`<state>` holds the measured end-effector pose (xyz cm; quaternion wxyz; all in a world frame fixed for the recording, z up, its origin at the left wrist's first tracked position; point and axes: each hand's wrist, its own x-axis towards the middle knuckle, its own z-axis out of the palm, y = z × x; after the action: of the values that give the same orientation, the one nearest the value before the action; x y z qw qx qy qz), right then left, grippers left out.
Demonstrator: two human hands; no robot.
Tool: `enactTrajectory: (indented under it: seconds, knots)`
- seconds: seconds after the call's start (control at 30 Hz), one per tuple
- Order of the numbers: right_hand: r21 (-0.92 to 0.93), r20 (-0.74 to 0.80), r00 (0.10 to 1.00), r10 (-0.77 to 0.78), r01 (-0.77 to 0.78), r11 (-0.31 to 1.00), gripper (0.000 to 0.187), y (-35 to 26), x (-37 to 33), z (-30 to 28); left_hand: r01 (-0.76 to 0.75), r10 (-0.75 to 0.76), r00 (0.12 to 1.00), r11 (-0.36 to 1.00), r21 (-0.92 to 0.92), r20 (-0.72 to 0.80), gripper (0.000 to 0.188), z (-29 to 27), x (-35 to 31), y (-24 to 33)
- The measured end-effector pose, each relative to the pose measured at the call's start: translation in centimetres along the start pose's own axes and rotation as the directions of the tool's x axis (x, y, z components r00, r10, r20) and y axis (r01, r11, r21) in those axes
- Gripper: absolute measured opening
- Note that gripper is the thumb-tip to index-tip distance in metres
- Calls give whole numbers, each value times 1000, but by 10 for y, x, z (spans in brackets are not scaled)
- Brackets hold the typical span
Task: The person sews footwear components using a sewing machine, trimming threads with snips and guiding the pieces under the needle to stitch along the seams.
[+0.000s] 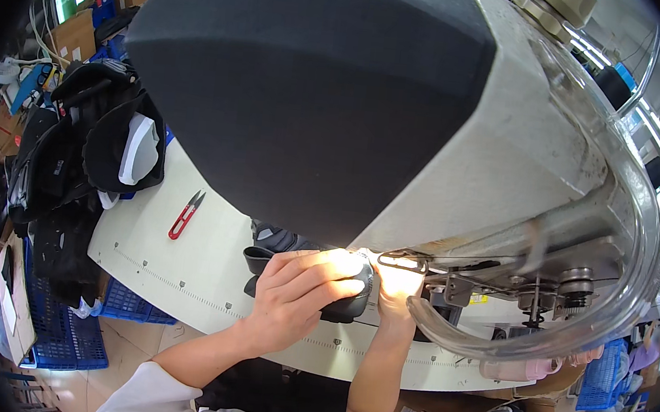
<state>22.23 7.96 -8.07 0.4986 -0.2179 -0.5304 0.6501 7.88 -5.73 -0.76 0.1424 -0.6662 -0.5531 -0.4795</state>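
Note:
Under the large sewing machine (pixel 310 85), my left hand (pixel 302 291) is closed over a black padded fabric piece (pixel 348 307), its fingers bent and pressed on the upper side. Part of that piece, with a black strap loop (pixel 258 256), sticks out to the left of the hand. My right hand (pixel 399 288) is at the right edge of the same piece, close to the machine's needle area. Bright lamp light washes it out, and its fingertips are hidden behind the machine. The needle itself cannot be made out.
Red thread snips (pixel 185 214) lie on the white table (pixel 212 274) at the left. Black padded pieces (pixel 90 135) are heaped beyond them. A clear curved tube (pixel 483 349) arches at the right. Blue crates (pixel 67 336) stand below left; a pink container (pixel 517 369) is at the right.

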Motion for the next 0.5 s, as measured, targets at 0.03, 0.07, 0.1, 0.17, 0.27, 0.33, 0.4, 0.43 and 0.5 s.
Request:
enactTrajectory:
  seconds: [0.03,0.07,0.1,0.17,0.27,0.33,0.4,0.43,0.5]
  knots:
    - [-2,7,1000,8,-8,1000,10,-1,5,2,12,-12,1000,1000,5,5,45,1,0,0]
    - [-3,15,1000,16,-16,1000,10,-1,5,3,13,-13,1000,1000,10,6,45,-1,0,2]
    - [-1,17,1000,18,-18,1000,10,-2,6,6,11,-11,1000,1000,3,15,45,-7,6,6]
    - [21,-50,998,-44,46,999,7,-7,7,13,11,-11,1000,1000,-1,25,45,-12,11,7]
    - [-41,13,997,-78,79,996,9,1,8,2,13,-10,999,999,-53,45,44,-17,15,0]
    - [-62,-42,990,-132,130,990,12,3,5,12,20,-18,998,999,-35,60,44,-20,14,-8]
    - [-91,-92,978,-190,181,979,14,3,0,22,50,-37,996,984,-170,77,45,-23,20,-23]
    - [-102,-113,969,-218,207,973,16,3,-1,26,77,-49,994,953,-292,102,46,-25,21,-32]
    - [-116,-126,960,-249,235,965,17,5,-2,25,178,-120,977,913,-366,177,48,-23,20,-42]
